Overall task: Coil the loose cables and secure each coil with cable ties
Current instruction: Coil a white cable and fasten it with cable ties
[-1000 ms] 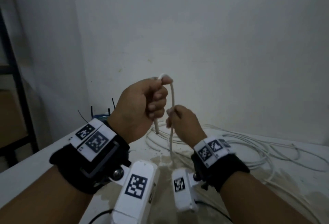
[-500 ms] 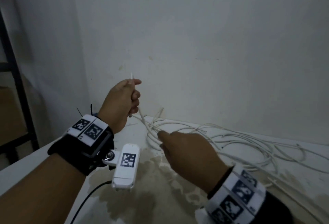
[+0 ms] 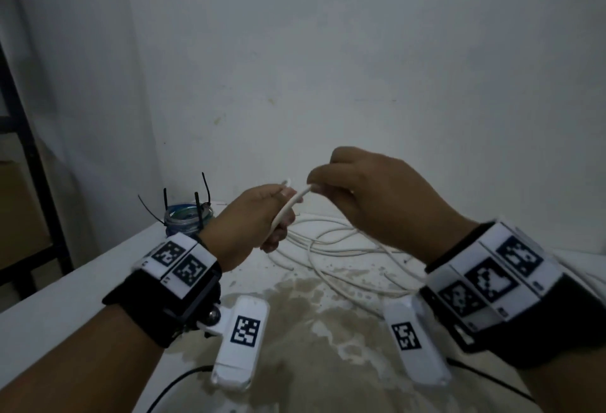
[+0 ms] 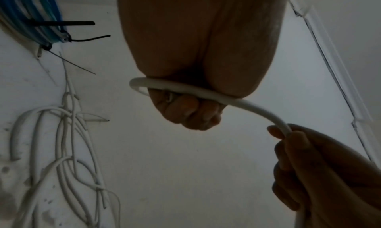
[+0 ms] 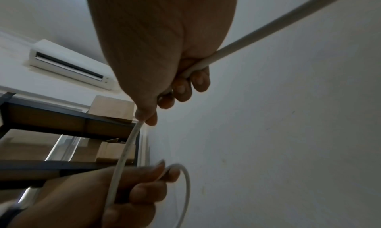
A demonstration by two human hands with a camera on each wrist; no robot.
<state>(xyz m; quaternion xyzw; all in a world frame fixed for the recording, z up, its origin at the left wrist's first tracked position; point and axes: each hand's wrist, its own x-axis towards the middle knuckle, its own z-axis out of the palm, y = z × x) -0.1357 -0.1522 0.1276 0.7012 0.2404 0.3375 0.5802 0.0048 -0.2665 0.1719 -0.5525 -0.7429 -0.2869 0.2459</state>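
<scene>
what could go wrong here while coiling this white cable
1. The left hand grips only one small loop of the white cable; it could spring open if the grip loosens.
2. The loose cable on the table lies in crossing strands, so pulling more in may drag a knot up.
3. The right hand only pinches the cable, which might slip under tension.

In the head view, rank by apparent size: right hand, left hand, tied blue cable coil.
1. Right hand, though it is nearer the camera, which inflates it.
2. Left hand.
3. Tied blue cable coil, farthest back and partly hidden.
</scene>
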